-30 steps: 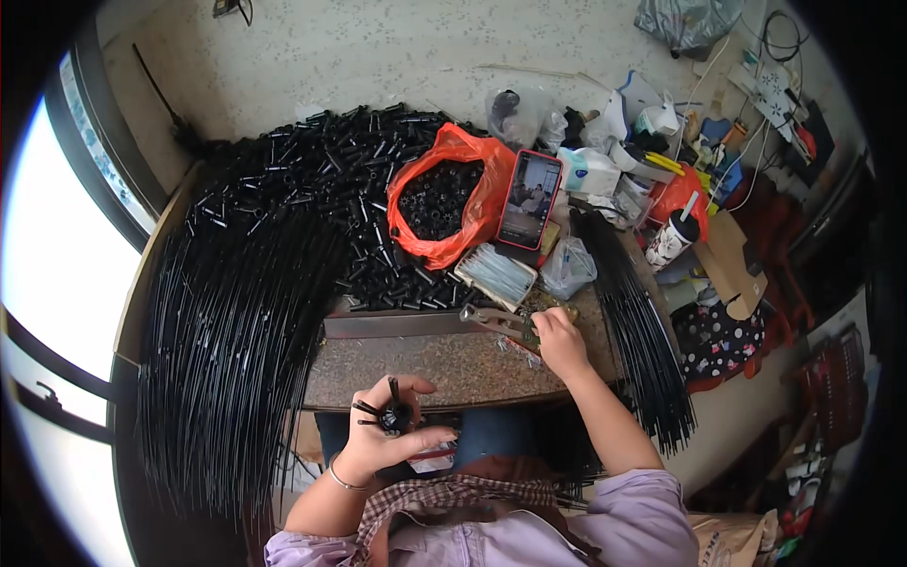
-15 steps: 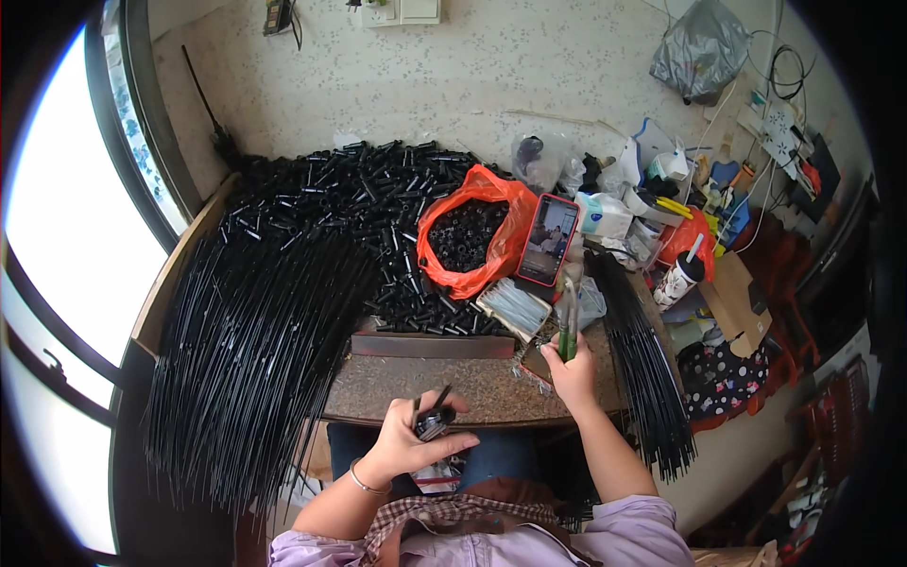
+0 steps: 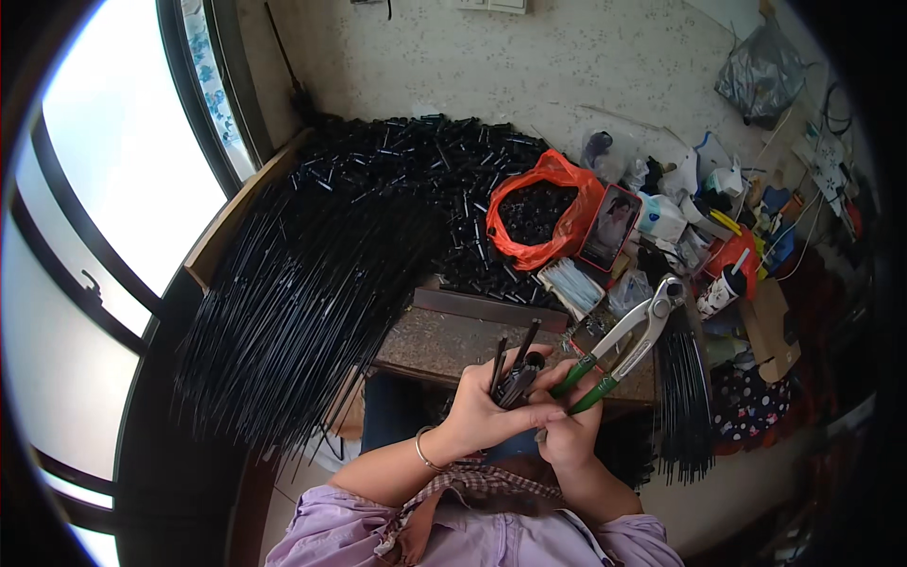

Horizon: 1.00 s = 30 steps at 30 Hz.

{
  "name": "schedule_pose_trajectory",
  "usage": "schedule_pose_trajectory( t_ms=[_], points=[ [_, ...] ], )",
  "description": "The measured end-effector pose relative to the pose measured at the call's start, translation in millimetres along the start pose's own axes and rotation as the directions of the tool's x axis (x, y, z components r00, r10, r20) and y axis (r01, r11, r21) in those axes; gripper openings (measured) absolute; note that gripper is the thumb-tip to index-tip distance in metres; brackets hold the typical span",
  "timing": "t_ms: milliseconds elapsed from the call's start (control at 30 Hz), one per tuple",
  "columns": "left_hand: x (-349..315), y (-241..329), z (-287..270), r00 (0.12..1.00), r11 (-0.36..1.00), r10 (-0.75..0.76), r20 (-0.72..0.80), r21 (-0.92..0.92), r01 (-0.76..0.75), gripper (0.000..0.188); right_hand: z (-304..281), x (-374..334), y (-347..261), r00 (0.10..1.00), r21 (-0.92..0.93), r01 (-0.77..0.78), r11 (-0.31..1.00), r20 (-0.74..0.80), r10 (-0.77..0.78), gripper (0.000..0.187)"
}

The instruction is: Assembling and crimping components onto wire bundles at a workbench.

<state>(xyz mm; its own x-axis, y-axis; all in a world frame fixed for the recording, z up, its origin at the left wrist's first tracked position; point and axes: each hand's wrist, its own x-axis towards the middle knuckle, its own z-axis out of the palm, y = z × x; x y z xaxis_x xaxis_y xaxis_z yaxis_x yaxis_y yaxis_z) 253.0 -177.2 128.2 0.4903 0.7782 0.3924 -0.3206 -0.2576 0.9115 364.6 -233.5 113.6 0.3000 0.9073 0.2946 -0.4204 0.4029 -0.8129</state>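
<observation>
My left hand (image 3: 477,408) is closed round several black plastic pieces (image 3: 518,383); one has an open round end, and thin dark strips stick up beside it. The fingers hide part of them. My right hand (image 3: 572,437) grips a pair of pincers (image 3: 620,333) by their green handles. Its silver jaws point up and away to the right, and the handles are spread. Both hands meet above my lap, just off the table's near edge, thumbs touching or nearly so. Whether the right fingers also touch the black pieces cannot be made out.
Long thin black rods (image 3: 302,302) overhang the table's left. Behind them lies a heap of short black tubes (image 3: 406,156). An orange bag (image 3: 588,194) of small black parts, a phone (image 3: 612,227) and a box of pale sticks (image 3: 573,287) stand right of centre. More rods (image 3: 684,406) hang at right.
My right hand has come left and nearer, from the table to beside my left hand, bringing the pincers, whose handles are now spread. The whole view has shifted and tilted.
</observation>
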Motion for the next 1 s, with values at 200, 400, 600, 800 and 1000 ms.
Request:
schedule_pose_trajectory(
  t_ms=[200,400,600,800,1000],
  points=[
    [-6.0,0.9,-3.5,0.999,0.996,0.052,-0.002,0.077,-0.051,0.067,8.1,-4.8,2.2,0.991,-0.137,0.133,0.982,0.043,-0.129,0.024],
    [1.9,2.8,-4.4,0.979,0.987,0.056,0.195,-0.16,-0.024,0.072,-7.5,18.8,7.5,0.843,-0.268,0.522,0.81,0.311,-0.44,0.036],
    [-2.1,14.2,-36.8,0.986,0.999,0.016,0.163,-0.051,-0.008,0.049,-13.8,7.6,-20.9,0.938,-0.119,-0.246,0.962,0.221,0.267,0.024],
    [6.7,6.4,-74.5,0.987,0.912,0.161,0.023,-0.387,-0.139,0.078,-34.5,-24.0,-41.8,0.576,-0.71,-0.468,0.526,0.207,0.791,0.028],
    [3.4,20.2,-71.7,0.993,0.993,-0.09,0.071,-0.07,0.095,0.037,-24.8,-17.9,-29.4,0.564,-0.615,-0.439,0.655,0.38,0.734,0.038]
  ],
)
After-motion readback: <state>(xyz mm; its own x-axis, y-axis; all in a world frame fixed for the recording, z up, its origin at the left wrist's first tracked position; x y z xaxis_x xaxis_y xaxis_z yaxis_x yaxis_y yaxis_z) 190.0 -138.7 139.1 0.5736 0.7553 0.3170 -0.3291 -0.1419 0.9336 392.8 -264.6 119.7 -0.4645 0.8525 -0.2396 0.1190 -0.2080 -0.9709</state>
